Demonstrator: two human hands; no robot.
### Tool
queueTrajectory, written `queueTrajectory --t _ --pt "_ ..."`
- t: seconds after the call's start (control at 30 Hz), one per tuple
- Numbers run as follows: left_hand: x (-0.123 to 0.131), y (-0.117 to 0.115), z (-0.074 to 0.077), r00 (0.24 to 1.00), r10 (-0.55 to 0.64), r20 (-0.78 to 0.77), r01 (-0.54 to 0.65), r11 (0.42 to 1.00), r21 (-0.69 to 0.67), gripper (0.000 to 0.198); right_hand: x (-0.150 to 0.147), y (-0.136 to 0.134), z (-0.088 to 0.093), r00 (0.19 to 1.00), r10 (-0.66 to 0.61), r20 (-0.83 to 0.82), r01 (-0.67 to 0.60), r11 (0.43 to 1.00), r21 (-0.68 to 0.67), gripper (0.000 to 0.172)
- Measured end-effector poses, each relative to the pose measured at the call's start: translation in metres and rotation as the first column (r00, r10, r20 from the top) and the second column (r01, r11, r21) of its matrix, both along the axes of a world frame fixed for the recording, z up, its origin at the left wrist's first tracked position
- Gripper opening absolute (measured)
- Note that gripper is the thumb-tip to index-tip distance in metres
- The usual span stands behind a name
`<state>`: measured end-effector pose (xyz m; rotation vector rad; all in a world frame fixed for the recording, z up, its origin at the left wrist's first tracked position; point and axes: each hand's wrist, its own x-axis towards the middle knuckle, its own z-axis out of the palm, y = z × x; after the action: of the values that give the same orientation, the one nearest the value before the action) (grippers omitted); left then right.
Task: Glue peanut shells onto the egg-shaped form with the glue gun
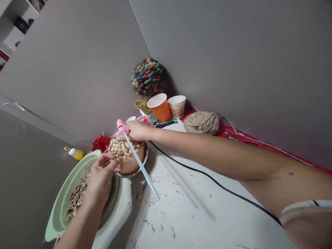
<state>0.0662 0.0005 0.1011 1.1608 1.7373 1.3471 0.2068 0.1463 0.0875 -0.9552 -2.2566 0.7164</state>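
My right hand [138, 130] is closed around a pink glue gun [122, 128] at the top of a round ball [131, 165]. A long translucent glue stick [142, 167] juts from the gun toward me. Rows of whole peanuts [121, 148] cover the upper part of the ball; its lower side is bare and tan. The ball rests in a shiny bowl [145, 159]. At the ball's left side my left hand [102, 171] has thumb and fingers pinched together, close to the lowest peanuts. Whatever lies between those fingertips is too small to make out.
Left of the bowl sits a green colander [58, 200] of peanuts. A multicoloured peanut ball [147, 76], an orange cup [161, 109], paper cups [177, 106], green-handled pliers [166, 123] and twine [201, 122] stand behind. A black cord [207, 174] crosses the crumb-strewn white table [207, 214].
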Motion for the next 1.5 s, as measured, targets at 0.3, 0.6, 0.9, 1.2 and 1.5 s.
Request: queueTrajectory --t 0.3,0.6,0.9,1.2,1.5 --pt "-0.006 0.002 -0.014 0.994 0.01 -0.108 -0.002 0.997 0.075 0.033 0.001 -0.001 -0.001 1.0 -0.019 -0.001 0.019 1.0 -0.001 0.06" --pt "-0.011 -0.001 -0.031 0.985 0.026 -0.171 0.003 0.986 0.164 0.029 0.003 -0.003 0.001 0.999 -0.037 0.001 0.037 0.999 -0.003 0.057" --pt "-0.008 -0.006 -0.054 0.926 0.139 -0.35 -0.02 0.947 0.322 0.024 0.001 -0.001 -0.006 0.999 -0.042 -0.025 0.043 0.998 0.04 0.057" --pt "-0.012 -0.007 -0.068 0.843 0.187 -0.505 0.06 0.899 0.434 0.023 0.001 -0.001 -0.008 0.999 -0.039 -0.03 0.04 0.999 0.036 0.059" --pt "-0.013 -0.004 -0.073 0.76 0.233 -0.606 0.1 0.88 0.464 0.018 0.0 -0.004 -0.011 0.998 -0.05 -0.038 0.052 0.997 0.049 0.057"
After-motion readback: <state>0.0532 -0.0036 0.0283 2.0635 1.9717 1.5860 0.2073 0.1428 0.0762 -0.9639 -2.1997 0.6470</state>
